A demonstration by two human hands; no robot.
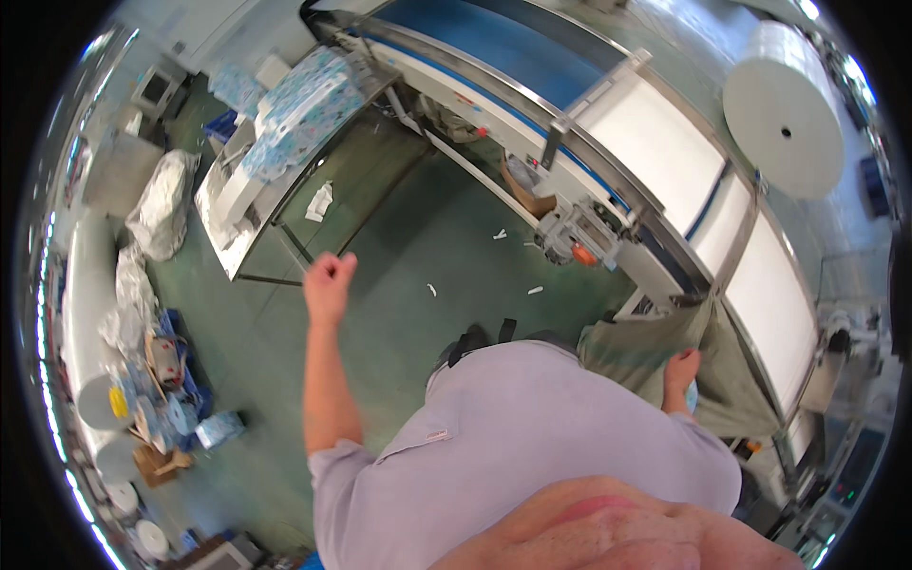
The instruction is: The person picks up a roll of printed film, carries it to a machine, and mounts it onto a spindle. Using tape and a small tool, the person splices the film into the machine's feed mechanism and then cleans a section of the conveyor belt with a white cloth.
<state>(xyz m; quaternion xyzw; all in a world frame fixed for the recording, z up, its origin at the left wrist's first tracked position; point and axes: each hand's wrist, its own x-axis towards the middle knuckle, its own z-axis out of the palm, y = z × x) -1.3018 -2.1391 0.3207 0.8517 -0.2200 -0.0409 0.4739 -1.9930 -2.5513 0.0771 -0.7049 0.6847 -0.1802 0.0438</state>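
Observation:
My left hand (329,278) is raised in front of me over the green floor (399,275), its fingers curled into a fist with nothing visible in it. It is nearest to the steel table (249,249) that carries blue-patterned packs (302,106). My right hand (681,369) is low at my right side against a grey-green cloth sack (632,347) that hangs from the long machine. A small light-blue thing (692,395) shows just under this hand. Whether the fingers grip the sack or the blue thing is hidden. My grey shirt (513,446) fills the lower middle.
A long conveyor machine (570,161) with a blue belt and white sheet (665,142) runs across the right. A big white roll (784,109) sits at upper right. Silver bags (163,204), white rolls (90,313) and clutter line the left. Paper scraps (320,201) lie on the floor.

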